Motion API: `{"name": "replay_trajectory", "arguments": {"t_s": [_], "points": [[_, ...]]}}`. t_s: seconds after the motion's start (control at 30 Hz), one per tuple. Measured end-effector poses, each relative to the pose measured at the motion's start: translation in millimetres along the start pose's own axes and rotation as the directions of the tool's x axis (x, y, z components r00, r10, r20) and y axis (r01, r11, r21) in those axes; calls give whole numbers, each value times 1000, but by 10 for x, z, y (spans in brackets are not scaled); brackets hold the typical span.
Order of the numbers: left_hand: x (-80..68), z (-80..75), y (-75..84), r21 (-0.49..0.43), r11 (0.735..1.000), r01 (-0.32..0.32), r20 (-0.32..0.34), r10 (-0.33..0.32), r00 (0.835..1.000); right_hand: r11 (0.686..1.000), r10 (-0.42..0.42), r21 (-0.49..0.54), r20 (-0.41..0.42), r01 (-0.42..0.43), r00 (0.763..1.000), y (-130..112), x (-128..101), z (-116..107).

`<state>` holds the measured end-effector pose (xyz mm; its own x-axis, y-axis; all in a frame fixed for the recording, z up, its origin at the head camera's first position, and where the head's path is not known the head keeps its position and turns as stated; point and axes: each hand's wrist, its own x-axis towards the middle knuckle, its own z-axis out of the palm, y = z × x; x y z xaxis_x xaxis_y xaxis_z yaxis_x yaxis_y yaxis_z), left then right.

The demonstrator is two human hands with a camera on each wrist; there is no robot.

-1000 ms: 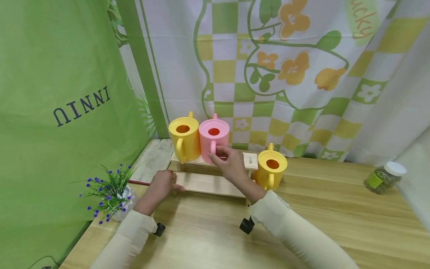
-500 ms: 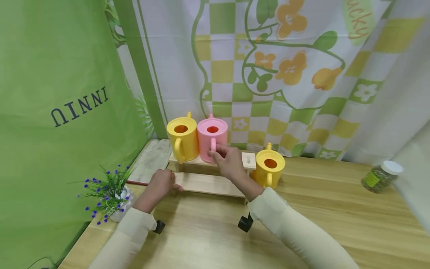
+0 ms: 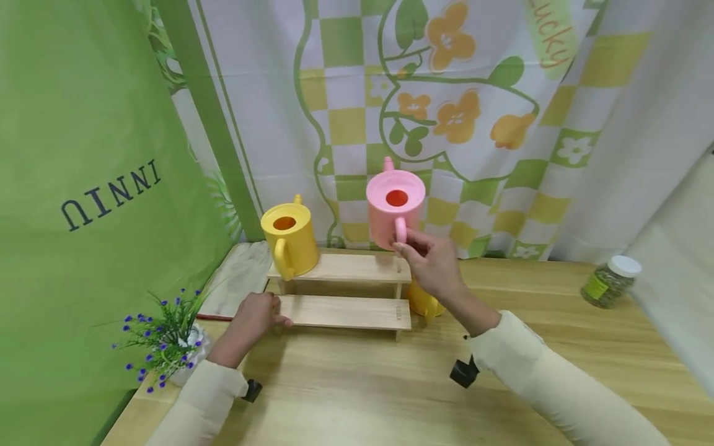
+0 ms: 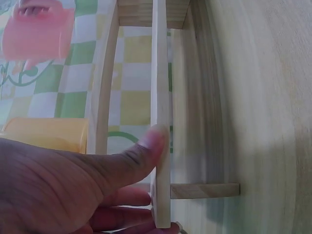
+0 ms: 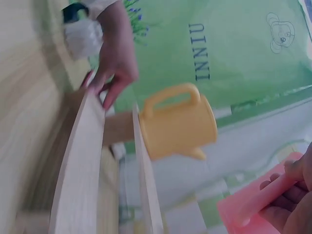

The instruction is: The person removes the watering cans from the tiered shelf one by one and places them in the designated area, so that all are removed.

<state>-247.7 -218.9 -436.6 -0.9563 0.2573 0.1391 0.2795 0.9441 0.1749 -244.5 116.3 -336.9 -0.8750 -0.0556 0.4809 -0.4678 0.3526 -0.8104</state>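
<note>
My right hand (image 3: pixel 437 266) grips the handle of a pink watering can (image 3: pixel 385 217), holding it upright above the right end of a two-tier wooden stand (image 3: pixel 340 313). In the right wrist view, fingers curl round the pink can's handle (image 5: pixel 268 196). My left hand (image 3: pixel 253 319) pinches the left end of the stand's lower board; the left wrist view has its thumb (image 4: pixel 141 153) on the board's front edge, fingers beneath. A yellow watering can (image 3: pixel 301 244) stands at the left of the upper board. Another yellow watering can (image 3: pixel 421 300), partly hidden by my right hand, stands right of the stand.
A white pot with purple-flowered greenery (image 3: pixel 178 344) stands at the table's left. Behind it lies a grey-beige flat pad (image 3: pixel 237 279). A lidded jar (image 3: pixel 608 282) stands far right. Patterned curtains (image 3: pixel 346 124) hang close behind the stand, with green cloth (image 3: pixel 83 279) at the left.
My right hand has lifted the pink watering can off the upper board and carried it up and right. The left hand keeps its hold on the lower board. The head view has shifted slightly.
</note>
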Motion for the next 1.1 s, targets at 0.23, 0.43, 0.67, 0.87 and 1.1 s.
{"name": "replay_trajectory", "arguments": {"t_s": [0.23, 0.43, 0.67, 0.87, 1.1], "points": [[-25, -9, -21, -28, 999, 14, 4, -14, 1000, 991, -32, -131, -70, 22, 997, 142, -190, -553], [-26, -4, -32, -41, 999, 11, 0, -11, 1000, 973, -42, -231, -131, 11, 990, 283, -359, -840], [-8, 1, -7, -40, 999, -1, 2, 1, 1000, 954, -26, -299, -178, -29, 984, 496, -481, -1055], [-8, -19, 9, -56, 998, 24, 8, -24, 1000, 955, 29, -284, -184, -81, 983, 641, -566, -1140], [-15, -16, 9, -38, 999, 19, 9, -18, 1000, 960, 93, -246, -177, -136, 980, 836, -745, -1126]]}}
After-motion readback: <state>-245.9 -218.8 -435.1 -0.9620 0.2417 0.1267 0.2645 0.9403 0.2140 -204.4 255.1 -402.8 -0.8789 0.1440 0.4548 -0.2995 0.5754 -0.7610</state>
